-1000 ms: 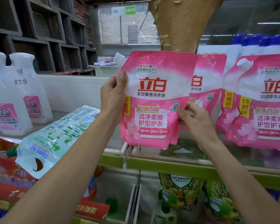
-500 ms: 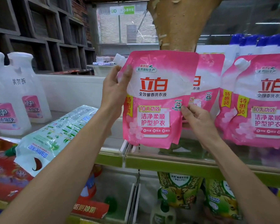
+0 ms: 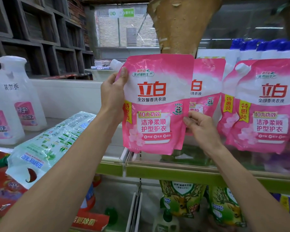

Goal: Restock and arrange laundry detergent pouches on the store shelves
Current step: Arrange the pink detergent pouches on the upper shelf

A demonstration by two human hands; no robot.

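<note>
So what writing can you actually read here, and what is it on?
"立白": held pink pouch
"全效馨香洗衣液": same pouch
"10大功效": same pouch
"洁净柔顺 护型护衣": same pouch
"特惠装": shelf pouch, right
"装勿拆": white bottle
"除菌": red box
Too blurred: green sign up top.

"立白" and "10大功效" on pink pouch

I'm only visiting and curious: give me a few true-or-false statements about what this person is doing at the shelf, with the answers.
1. Both hands hold the front pink pouch. True: the left hand grips its upper left edge, and the right hand pinches its lower right edge.
2. Its white cap sits at the top right corner. False: it is at the top left.
3. White bottles stand to its left. True.
4. The pouches on the shelf below are pink too. False: green pouches stand there.
</note>
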